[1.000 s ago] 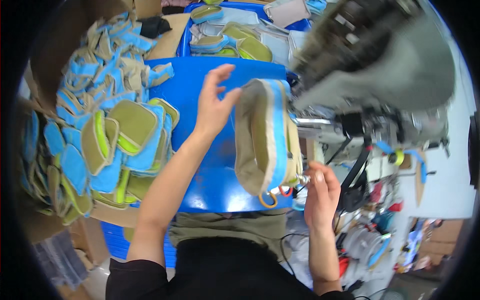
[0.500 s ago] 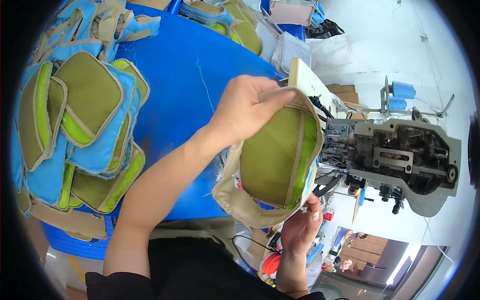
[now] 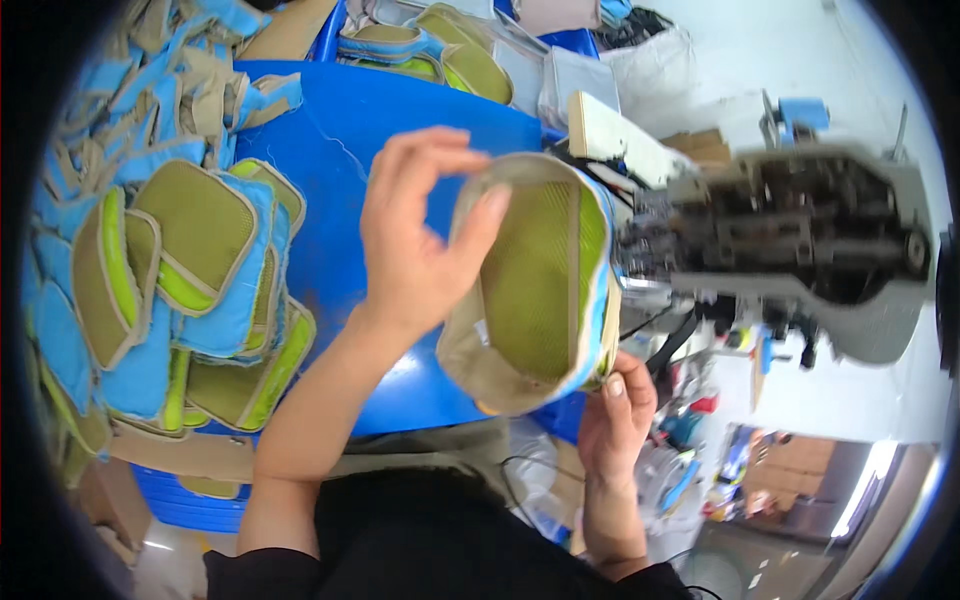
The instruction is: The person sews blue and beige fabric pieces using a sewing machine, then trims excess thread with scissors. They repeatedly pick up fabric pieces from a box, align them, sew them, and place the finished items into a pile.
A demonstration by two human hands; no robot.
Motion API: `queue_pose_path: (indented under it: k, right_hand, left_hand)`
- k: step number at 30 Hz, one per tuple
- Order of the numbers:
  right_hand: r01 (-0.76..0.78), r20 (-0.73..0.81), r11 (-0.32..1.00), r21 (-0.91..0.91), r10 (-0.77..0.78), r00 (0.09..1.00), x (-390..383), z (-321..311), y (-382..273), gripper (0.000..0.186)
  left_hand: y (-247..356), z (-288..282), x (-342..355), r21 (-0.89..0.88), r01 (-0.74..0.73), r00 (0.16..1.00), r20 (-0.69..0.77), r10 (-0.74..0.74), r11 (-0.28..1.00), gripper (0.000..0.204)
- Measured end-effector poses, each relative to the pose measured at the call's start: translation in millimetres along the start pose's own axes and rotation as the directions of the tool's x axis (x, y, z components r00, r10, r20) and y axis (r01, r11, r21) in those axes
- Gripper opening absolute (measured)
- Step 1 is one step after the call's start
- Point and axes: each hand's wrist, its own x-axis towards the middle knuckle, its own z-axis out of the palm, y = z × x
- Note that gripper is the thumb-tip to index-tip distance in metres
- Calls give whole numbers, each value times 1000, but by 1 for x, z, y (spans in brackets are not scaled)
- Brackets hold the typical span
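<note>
A small fabric bag [image 3: 530, 290], olive mesh inside with beige walls and a lime and blue edge, hangs before me beside the sewing machine [image 3: 800, 230]. My right hand [image 3: 618, 415] pinches its lower right edge between thumb and fingers. At the bag's upper left rim is my left hand [image 3: 425, 230], thumb and fingers spread apart; the thumb overlaps the rim, and whether it touches the fabric I cannot tell. The sewing machine's head shows its dark open underside and is blurred.
A blue table [image 3: 330, 130] spreads out on the left. Olive, lime and blue fabric pieces [image 3: 200, 240] lie heaped there, with blue and beige straps [image 3: 190, 90] behind. More sewn bags [image 3: 470, 55] sit at the back. Blue thread spools [image 3: 803, 112] stand beyond the machine.
My left hand has let go of the bag's top rim and moved left, its fingers opening. The bag has turned and shifted slightly, still in my right hand. The whole view has shifted too.
</note>
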Motion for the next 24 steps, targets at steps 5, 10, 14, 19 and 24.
queue_pose_path:
  k: [5,10,14,19,24]
  right_hand:
    - [-10,52,1000,22,9,999,2,6,-10,44]
    - [296,-38,916,-271,-318,947,-10,-3,-11,40]
    - [267,102,945,-188,-252,962,-24,1,-21,24]
    - [-3,255,998,-67,20,967,-17,9,-20,24]
    - [-35,254,999,28,27,967,-15,10,-13,24]
  left_hand:
    - [95,-34,-44,-102,278,629,771,-101,955,21]
    - [103,-37,-46,-310,866,467,780,-416,392,16]
    - [128,-35,-38,-265,952,305,826,-474,151,54]
    - [140,-24,-44,-279,941,339,739,-583,194,41]
    - [133,-12,-37,-93,786,474,725,-499,612,30]
